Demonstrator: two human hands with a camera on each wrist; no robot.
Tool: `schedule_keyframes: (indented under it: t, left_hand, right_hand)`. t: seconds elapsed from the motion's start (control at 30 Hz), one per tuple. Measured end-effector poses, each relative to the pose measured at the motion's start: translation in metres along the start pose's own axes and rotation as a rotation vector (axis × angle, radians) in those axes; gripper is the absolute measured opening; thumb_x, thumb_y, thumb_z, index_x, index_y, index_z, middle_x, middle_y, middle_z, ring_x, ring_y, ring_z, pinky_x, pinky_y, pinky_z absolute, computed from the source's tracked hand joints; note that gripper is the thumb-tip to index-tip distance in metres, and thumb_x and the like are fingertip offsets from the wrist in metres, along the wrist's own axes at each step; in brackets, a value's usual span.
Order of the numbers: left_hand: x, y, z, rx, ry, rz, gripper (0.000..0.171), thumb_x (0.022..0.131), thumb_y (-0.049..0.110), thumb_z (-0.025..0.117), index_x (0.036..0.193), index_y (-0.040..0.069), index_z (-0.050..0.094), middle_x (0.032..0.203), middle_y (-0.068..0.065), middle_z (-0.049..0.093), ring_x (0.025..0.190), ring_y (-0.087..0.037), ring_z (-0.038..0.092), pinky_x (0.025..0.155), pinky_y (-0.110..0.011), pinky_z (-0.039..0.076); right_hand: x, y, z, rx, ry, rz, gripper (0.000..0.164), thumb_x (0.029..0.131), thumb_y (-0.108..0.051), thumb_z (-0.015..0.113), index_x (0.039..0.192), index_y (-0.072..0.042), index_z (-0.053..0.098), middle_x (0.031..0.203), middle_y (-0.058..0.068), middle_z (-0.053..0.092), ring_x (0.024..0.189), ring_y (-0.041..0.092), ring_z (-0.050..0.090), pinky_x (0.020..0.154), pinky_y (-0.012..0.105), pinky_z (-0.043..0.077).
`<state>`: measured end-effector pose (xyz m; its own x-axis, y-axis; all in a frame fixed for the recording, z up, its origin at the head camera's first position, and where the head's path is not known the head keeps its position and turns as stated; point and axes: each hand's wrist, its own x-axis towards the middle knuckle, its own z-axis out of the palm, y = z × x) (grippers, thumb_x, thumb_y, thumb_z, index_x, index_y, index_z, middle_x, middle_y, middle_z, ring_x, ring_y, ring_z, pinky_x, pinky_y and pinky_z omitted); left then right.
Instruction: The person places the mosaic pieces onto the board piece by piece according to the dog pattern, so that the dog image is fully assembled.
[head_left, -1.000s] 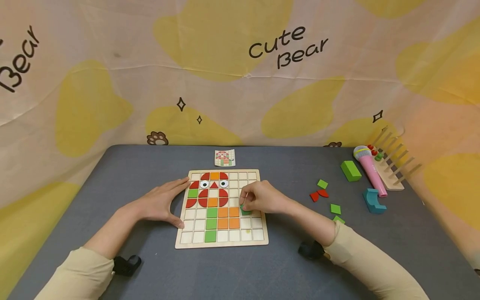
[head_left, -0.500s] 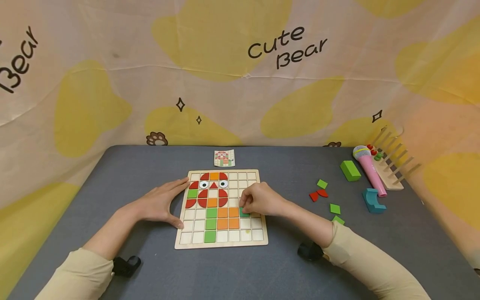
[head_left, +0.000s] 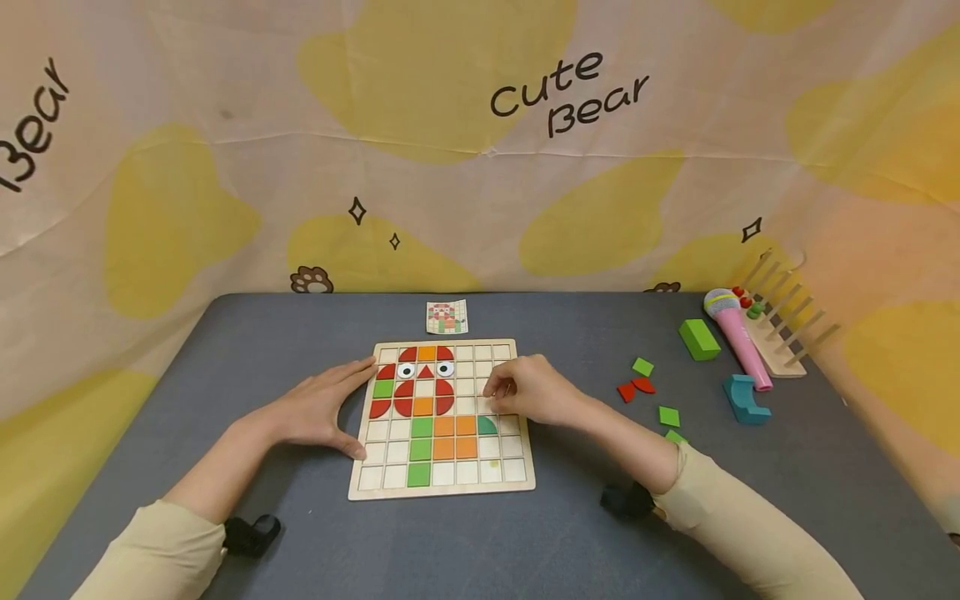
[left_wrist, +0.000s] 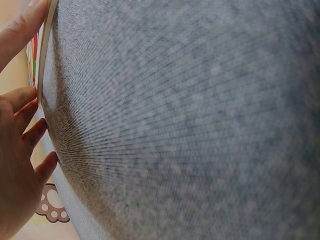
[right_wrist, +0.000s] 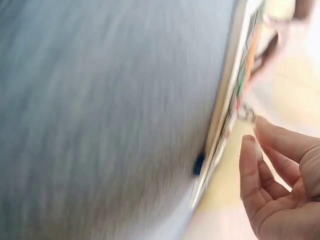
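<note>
A square wooden grid board (head_left: 442, 492) lies on the table, partly filled with red, orange and green pieces and two eye pieces. My left hand (head_left: 318, 408) rests at its left edge with fingers and thumb spread, touching the frame. In the left wrist view, the left fingers (left_wrist: 35, 135) are at the board's edge. Over the board's right side, my right hand (head_left: 536, 390) hovers with loosely bent fingers and holds nothing. Just below those fingers, a dark green quarter-circle tile (head_left: 487, 425) sits in a cell beside orange squares (head_left: 455, 437). In the right wrist view, a small gap separates the right thumb and fingertip.
Behind the board lies a small pattern card (head_left: 446, 317). To the right are loose green squares (head_left: 669, 416), red pieces (head_left: 642, 385), a green block (head_left: 699, 340), a blue arch block (head_left: 746, 400), a pink toy microphone (head_left: 741, 337) and a pegged wooden rack (head_left: 783, 350).
My right hand has let go of the dark green quarter-circle tile in its cell and has risen slightly to the right. The left hand stays at the board's edge.
</note>
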<state>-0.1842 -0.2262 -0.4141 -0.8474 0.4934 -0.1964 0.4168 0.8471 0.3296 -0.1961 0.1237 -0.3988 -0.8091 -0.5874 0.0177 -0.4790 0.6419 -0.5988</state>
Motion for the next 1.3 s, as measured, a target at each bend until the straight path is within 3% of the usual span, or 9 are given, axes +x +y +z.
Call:
schedule_keyframes:
  t: [0.3,0.47,0.57,0.77,0.97,1.1,1.3]
  left_hand:
    - [0.0,-0.004,0.002,0.001,0.001,-0.01,0.129,0.056,0.073,0.08,0.156,0.01,0.029,0.164,-0.013,0.025,0.147,-0.045,0.03,0.107,-0.073,0.031]
    - [0.0,-0.003,0.002,0.002,0.006,-0.001,0.128,0.057,0.072,0.081,0.156,0.009,0.03,0.164,-0.013,0.026,0.147,-0.045,0.031,0.107,-0.073,0.032]
    - [0.0,-0.002,0.002,0.001,0.009,0.007,0.128,0.057,0.071,0.082,0.155,0.009,0.03,0.164,-0.014,0.027,0.146,-0.046,0.031,0.107,-0.074,0.032]
    - [0.002,-0.002,0.003,-0.005,0.005,0.008,0.128,0.057,0.072,0.081,0.156,0.009,0.029,0.164,-0.015,0.026,0.147,-0.044,0.031,0.107,-0.073,0.032]
    - [0.001,-0.002,0.002,-0.002,0.007,0.006,0.128,0.056,0.072,0.082,0.156,0.009,0.03,0.164,-0.015,0.026,0.146,-0.046,0.031,0.107,-0.074,0.032]
    - [0.001,-0.001,0.002,-0.003,0.006,0.0,0.129,0.056,0.072,0.081,0.156,0.01,0.029,0.164,-0.015,0.026,0.147,-0.046,0.03,0.107,-0.073,0.032]
    - [0.001,0.0,0.001,-0.003,0.006,-0.001,0.129,0.056,0.072,0.081,0.156,0.009,0.03,0.164,-0.015,0.026,0.147,-0.046,0.03,0.107,-0.073,0.031]
  right_hand:
    - [-0.021,0.046,-0.056,-0.056,0.079,0.141,0.015,0.087,-0.013,0.074,0.102,-0.01,0.075,0.096,0.005,0.075,0.082,0.016,0.067,0.071,0.029,0.055]
    - [-0.037,0.08,-0.084,-0.085,0.104,0.256,0.02,0.091,-0.015,0.069,0.109,-0.007,0.073,0.102,0.01,0.073,0.093,0.026,0.068,0.083,0.043,0.056]
    - [-0.047,0.099,-0.097,-0.086,0.098,0.3,0.021,0.093,-0.015,0.066,0.111,-0.006,0.072,0.104,0.013,0.073,0.097,0.03,0.067,0.084,0.043,0.056]
    - [-0.065,0.124,-0.112,-0.069,0.002,0.31,0.021,0.093,-0.01,0.063,0.112,-0.006,0.071,0.111,0.016,0.072,0.099,0.029,0.067,0.075,0.032,0.053]
    - [-0.075,0.135,-0.12,-0.003,-0.109,0.282,0.028,0.083,0.003,0.064,0.11,-0.001,0.07,0.109,0.02,0.069,0.089,0.024,0.058,0.07,0.025,0.045]
    - [-0.077,0.139,-0.122,0.044,-0.137,0.267,0.026,0.079,0.008,0.066,0.105,0.001,0.069,0.1,0.018,0.067,0.08,0.018,0.051,0.064,0.023,0.043]
    - [-0.077,0.142,-0.123,0.013,-0.14,0.259,0.022,0.079,0.006,0.072,0.1,0.0,0.07,0.094,0.015,0.065,0.08,0.019,0.051,0.062,0.023,0.043]
